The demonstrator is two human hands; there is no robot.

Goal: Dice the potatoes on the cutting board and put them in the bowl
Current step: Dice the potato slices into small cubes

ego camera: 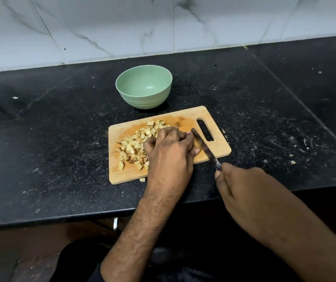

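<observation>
Black bench (61, 139) carrying a wooden cutting board (214, 123) and, just behind it, a green bowl (144, 86). Left hand (169, 151) curled over a mostly hidden potato piece (197, 146). Right hand (244, 192) grips a knife (203, 146), blade against that piece. Diced potato (134, 147) heaped on the board's left; one cube (142, 179) on the bench, touching the board's near edge.

Dim, soft overhead light; wide-angle bending at edges, slight blur.

Bare counter (264, 110) right of board (122, 174); bowl (144, 86) just behind.
</observation>
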